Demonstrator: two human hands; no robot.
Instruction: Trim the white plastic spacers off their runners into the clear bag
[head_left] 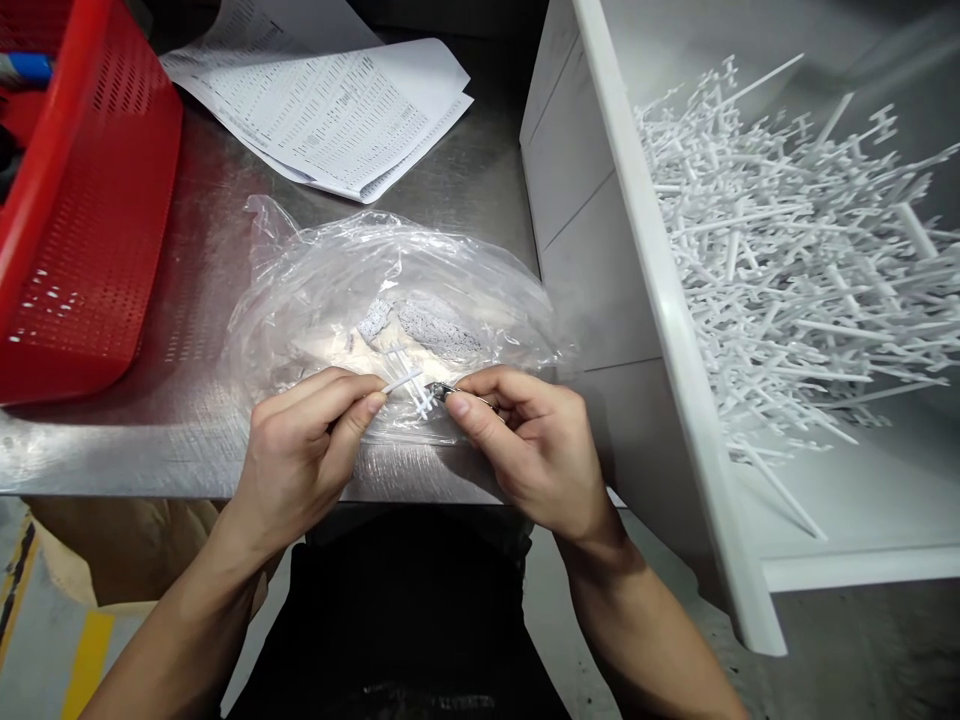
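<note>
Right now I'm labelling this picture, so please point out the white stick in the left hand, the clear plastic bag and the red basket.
White stick [403,380]: head view, middle of its exposed length.
Clear plastic bag [465,268]: head view, upper film.
Red basket [124,240]: head view, perforated side wall.

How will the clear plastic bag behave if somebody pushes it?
The clear plastic bag would likely crumple rather than stay stiff, since its film looks thin and wrinkled. It may also feel slippery, judging by its glossy surface.
</note>
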